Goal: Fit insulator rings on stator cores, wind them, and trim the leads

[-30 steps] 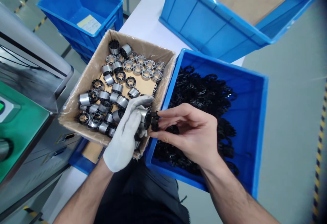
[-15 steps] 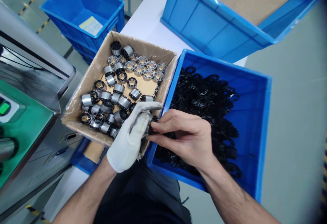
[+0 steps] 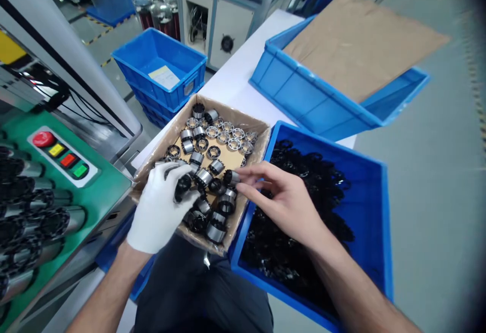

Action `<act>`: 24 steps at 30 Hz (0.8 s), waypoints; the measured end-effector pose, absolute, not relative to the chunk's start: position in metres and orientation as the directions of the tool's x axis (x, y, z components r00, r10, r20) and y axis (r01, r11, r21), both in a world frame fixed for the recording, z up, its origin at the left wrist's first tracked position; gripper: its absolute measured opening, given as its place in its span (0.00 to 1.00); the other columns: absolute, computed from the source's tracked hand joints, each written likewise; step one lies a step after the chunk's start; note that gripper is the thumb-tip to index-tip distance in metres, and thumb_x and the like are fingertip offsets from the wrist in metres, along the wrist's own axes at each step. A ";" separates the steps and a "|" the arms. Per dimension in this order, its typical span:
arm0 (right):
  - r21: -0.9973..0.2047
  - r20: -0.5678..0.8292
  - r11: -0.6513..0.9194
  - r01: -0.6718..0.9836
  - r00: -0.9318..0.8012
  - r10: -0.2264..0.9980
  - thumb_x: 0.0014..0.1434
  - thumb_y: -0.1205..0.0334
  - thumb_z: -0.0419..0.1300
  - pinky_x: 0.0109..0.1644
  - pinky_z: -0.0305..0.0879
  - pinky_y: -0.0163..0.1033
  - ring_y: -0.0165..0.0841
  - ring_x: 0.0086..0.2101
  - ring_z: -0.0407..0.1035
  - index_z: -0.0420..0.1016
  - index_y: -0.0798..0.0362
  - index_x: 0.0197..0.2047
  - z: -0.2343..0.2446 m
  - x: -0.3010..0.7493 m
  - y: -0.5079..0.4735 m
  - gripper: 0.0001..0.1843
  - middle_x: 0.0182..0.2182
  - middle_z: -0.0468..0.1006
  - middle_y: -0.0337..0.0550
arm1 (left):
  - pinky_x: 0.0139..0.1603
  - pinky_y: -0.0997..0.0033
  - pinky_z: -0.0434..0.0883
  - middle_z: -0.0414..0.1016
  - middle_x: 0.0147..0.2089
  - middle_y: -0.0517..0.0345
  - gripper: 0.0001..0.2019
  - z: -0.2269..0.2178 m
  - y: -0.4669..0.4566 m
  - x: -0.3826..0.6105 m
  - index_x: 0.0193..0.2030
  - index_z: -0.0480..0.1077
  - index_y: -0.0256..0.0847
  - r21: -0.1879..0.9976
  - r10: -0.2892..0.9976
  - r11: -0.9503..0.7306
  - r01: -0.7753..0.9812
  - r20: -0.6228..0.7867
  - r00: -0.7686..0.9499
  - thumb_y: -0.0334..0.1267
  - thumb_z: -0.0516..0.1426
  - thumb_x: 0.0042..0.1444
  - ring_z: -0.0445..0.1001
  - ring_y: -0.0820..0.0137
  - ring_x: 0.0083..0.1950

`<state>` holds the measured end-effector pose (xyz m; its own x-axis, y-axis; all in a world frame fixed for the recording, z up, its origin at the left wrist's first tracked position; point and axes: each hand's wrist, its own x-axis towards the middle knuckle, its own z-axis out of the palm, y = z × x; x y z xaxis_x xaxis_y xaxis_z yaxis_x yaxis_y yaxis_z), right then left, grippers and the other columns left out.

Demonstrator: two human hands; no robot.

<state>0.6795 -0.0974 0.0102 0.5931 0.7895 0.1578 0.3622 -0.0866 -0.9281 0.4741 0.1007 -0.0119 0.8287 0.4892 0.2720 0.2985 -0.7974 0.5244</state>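
Observation:
A plastic-lined cardboard box [image 3: 243,113] holds several metal stator cores [image 3: 215,229], most with black toothed end pieces, and bare metal rings at its far side. My left hand [image 3: 159,206], in a white glove, curls its fingers round a stator core with a black end [image 3: 184,184] over the box's left part. Bare, my right hand [image 3: 283,199] reaches over the box's right wall, thumb and forefinger at another stator core [image 3: 231,177]. Its grip is partly blurred. Right of the box, a blue bin [image 3: 370,221] contains many black plastic pieces [image 3: 304,171].
Behind stands a blue crate [image 3: 304,95] with a cardboard sheet [image 3: 364,44] on top. Stacked blue crates [image 3: 159,59] are at far left. A green machine table [image 3: 102,171] with push buttons [image 3: 63,156] and more cores borders my left side.
My hands have come apart: the left moved left to a core in the box, the right stayed near the right wall. The view has tilted up, showing more of the machine table.

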 end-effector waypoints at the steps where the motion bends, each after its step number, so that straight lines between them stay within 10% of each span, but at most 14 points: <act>1: -0.876 0.169 -0.133 0.464 0.554 0.815 0.73 0.55 0.75 0.44 0.83 0.40 0.34 0.39 0.82 0.89 0.49 0.57 0.015 0.686 -0.081 0.13 0.44 0.88 0.44 | 0.73 0.44 0.77 0.77 0.67 0.47 0.22 -0.015 0.103 0.474 0.70 0.74 0.49 0.523 0.494 -0.800 0.293 0.298 0.817 0.39 0.66 0.72 0.77 0.48 0.70; 8: -0.287 0.089 -0.412 0.865 0.452 0.887 0.81 0.62 0.60 0.63 0.79 0.54 0.54 0.66 0.70 0.76 0.54 0.74 0.005 0.733 0.074 0.22 0.69 0.79 0.62 | 0.73 0.41 0.74 0.81 0.67 0.45 0.19 -0.029 0.098 0.482 0.69 0.75 0.46 0.561 0.656 -0.728 0.394 0.401 0.640 0.42 0.65 0.74 0.77 0.45 0.70; 17: -0.056 -0.019 -0.418 0.907 0.417 0.909 0.79 0.72 0.55 0.66 0.76 0.55 0.54 0.67 0.64 0.78 0.57 0.68 -0.016 0.747 0.108 0.20 0.67 0.77 0.65 | 0.68 0.48 0.78 0.83 0.63 0.45 0.16 -0.033 0.100 0.484 0.66 0.80 0.46 0.596 0.674 -0.702 0.390 0.378 0.635 0.39 0.66 0.74 0.79 0.49 0.66; 24: -0.011 -0.059 -0.451 0.892 0.450 0.891 0.79 0.52 0.69 0.69 0.79 0.60 0.47 0.64 0.77 0.80 0.51 0.68 -0.011 0.750 0.097 0.20 0.67 0.80 0.52 | 0.65 0.50 0.79 0.86 0.60 0.49 0.10 -0.033 0.100 0.482 0.60 0.82 0.47 0.601 0.675 -0.699 0.387 0.376 0.635 0.40 0.64 0.76 0.81 0.51 0.62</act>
<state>0.7501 0.0968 -0.0107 0.4498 0.8912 -0.0592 0.8924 -0.4511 -0.0105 0.4823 0.1001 -0.0325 0.6351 0.6746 0.3763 0.3866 -0.6993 0.6012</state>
